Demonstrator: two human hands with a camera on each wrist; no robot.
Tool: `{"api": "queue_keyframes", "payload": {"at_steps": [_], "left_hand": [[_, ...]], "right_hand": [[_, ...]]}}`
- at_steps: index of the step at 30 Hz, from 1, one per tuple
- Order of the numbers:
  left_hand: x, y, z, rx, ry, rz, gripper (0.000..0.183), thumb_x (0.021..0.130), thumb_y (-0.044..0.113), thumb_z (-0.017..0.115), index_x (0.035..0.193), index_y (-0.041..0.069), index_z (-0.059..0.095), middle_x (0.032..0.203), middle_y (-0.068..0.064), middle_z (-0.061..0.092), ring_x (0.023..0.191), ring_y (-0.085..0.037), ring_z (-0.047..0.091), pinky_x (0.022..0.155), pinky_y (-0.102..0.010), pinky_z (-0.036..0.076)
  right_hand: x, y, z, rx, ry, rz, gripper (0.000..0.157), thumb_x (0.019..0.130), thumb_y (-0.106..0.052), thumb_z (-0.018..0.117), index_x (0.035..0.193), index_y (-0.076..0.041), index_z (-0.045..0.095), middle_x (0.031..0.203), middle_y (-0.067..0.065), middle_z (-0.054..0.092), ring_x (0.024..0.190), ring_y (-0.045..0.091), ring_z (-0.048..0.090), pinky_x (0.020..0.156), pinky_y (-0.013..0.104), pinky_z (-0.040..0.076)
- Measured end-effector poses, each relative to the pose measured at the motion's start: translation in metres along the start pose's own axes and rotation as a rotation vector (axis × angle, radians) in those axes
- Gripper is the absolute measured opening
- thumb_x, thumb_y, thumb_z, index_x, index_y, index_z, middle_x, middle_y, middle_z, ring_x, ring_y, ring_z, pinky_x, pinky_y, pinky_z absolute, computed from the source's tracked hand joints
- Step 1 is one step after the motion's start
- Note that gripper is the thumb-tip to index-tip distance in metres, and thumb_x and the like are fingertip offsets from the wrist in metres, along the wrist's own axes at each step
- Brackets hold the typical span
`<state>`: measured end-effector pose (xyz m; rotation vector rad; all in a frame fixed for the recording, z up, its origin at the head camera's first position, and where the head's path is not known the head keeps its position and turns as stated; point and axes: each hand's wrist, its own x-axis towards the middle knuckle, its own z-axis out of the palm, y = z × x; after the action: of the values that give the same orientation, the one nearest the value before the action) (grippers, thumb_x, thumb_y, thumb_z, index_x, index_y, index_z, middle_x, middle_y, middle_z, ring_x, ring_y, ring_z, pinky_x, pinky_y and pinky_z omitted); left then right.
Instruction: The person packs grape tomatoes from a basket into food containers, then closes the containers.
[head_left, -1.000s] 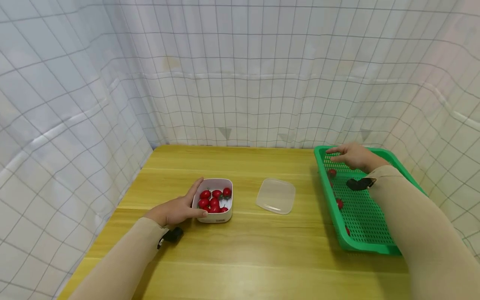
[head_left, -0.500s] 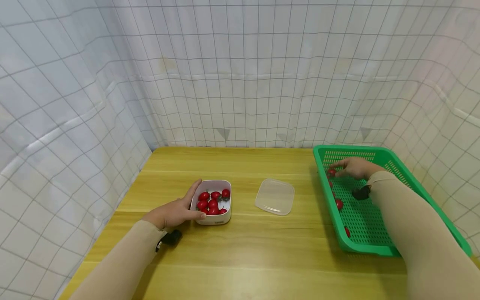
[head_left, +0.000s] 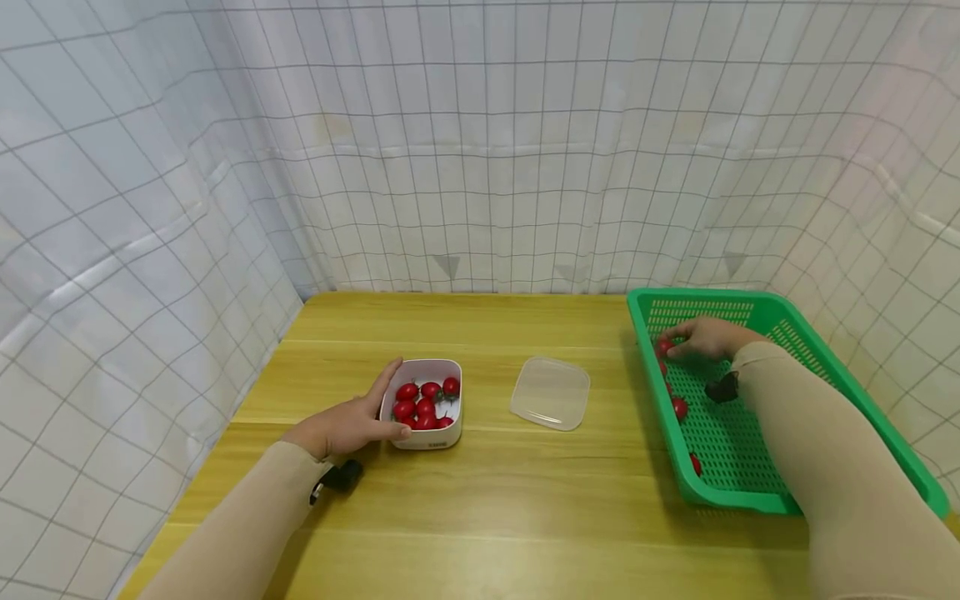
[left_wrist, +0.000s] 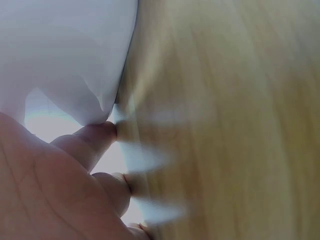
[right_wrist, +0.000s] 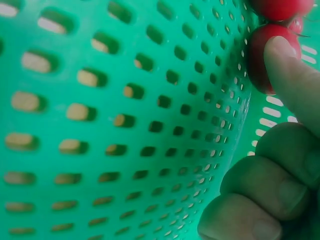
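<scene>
Right hand [head_left: 708,337] down inside green basket [head_left: 738,497], far-left corner. Its grip is closed on one red tomato [right_wrist: 257,57]: thumb on the near face, index reaching round the other side in head view; index hidden in right wrist view, remaining fingers curled below. So this tomato sits right at the grip, between thumb and index, close to the basket wall. More loose tomatoes [head_left: 679,408] lie along the basket's left side, nearer the person than the grip.

Left hand [head_left: 348,425] holds white container [head_left: 423,443] by its left side, thumb over near rim, index along far-left edge. Cluster of red tomatoes [head_left: 425,407] inside it.

Clear flat lid [head_left: 551,393] lies on the wooden surface [head_left: 480,517] between container and basket, touching neither. Gridded white cloth [head_left: 540,183] hangs behind.
</scene>
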<state>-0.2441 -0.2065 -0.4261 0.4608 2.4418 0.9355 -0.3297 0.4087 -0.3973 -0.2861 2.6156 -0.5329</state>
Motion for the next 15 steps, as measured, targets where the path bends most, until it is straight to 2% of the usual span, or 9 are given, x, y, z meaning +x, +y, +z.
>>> {"api": "queue_keyframes", "payload": {"at_steps": [8, 15], "left_hand": [[-0.0002, -0.0002, -0.0008, -0.001, 0.005, -0.001, 0.119, 0.091, 0.055, 0.072, 0.169, 0.029, -0.015, 0.171, -0.033, 0.017, 0.153, -0.06, 0.026, 0.12, -0.074, 0.028], [0.0002, 0.0002, 0.0003, -0.007, 0.004, -0.001, 0.12, 0.091, 0.058, 0.072, 0.169, 0.03, -0.014, 0.171, -0.032, 0.017, 0.154, -0.059, 0.026, 0.121, -0.073, 0.026]], "right_hand": [[-0.0002, -0.0015, -0.0011, -0.029, -0.011, -0.01, 0.053, 0.105, -0.037, 0.063, 0.15, -0.009, 0.058, 0.156, 0.036, 0.044, 0.144, 0.065, 0.035, 0.113, 0.077, 0.033], [-0.0017, -0.0022, -0.0017, -0.024, -0.012, 0.001, 0.052, 0.105, -0.035, 0.064, 0.15, -0.009, 0.059, 0.157, 0.035, 0.044, 0.144, 0.064, 0.034, 0.113, 0.077, 0.033]]}}
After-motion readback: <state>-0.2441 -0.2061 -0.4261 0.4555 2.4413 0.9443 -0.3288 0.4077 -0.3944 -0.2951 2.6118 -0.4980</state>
